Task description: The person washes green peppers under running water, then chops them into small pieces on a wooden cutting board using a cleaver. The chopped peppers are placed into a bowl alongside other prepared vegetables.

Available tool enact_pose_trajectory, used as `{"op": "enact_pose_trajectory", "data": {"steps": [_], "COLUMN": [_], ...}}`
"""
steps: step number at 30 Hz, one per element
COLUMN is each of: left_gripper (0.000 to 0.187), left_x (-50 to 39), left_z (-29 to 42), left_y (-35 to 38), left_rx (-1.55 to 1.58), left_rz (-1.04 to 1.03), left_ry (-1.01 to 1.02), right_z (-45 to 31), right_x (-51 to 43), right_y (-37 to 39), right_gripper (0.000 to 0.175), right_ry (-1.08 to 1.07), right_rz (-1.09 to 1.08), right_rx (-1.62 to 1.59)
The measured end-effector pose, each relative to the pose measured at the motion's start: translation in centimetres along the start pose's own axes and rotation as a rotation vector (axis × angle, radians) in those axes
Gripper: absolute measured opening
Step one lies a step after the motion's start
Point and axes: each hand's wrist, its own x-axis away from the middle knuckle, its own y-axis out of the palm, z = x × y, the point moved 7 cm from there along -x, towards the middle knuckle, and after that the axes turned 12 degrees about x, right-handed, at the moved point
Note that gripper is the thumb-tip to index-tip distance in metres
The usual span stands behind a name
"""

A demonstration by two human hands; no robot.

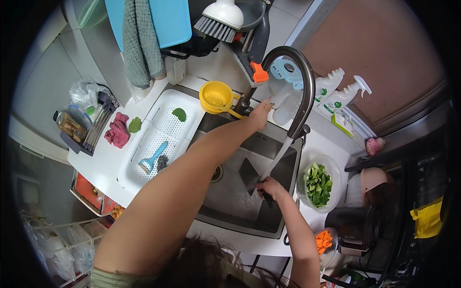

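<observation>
My right hand [271, 188] grips a kitchen knife with a broad dark blade [248, 175] and a black handle, low in the stainless steel sink [230, 212]. Water runs from the gooseneck faucet [306, 90] onto the knife and splashes on the sink floor. My left arm crosses over the sink. At its far end, my left hand [260, 114] is stretched out beside the faucet base, close to clear plastic containers [286, 108]. Its fingers look apart, and I see nothing held in them. A yellow strainer [216, 95] stands just left of the faucet base.
Left of the sink, a white perforated drain basket [164, 104] holds a blue peeler [155, 157], a leaf and a scouring pad. Chopped greens [318, 185] fill a bowl at right, near cut carrots [323, 242]. Spray bottles [342, 95] stand behind; a brush [221, 21] hangs above.
</observation>
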Motion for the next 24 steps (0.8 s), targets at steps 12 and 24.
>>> {"op": "enact_pose_trajectory", "data": {"steps": [12, 24], "left_gripper": [0.051, 0.035], "left_x": [8.1, 22.9], "left_z": [-0.4, 9.3], "left_y": [-0.1, 6.3], "left_rx": [1.147, 0.913], "left_rz": [0.36, -0.17], "left_ry": [-0.228, -0.275], "right_z": [1.6, -2.1], "right_x": [7.2, 8.9], "right_y": [2.3, 4.2], "right_gripper": [0.031, 0.026], "right_ry": [-0.226, -0.372], "right_rz": [0.605, 0.639], "right_rx": [0.753, 0.982]}}
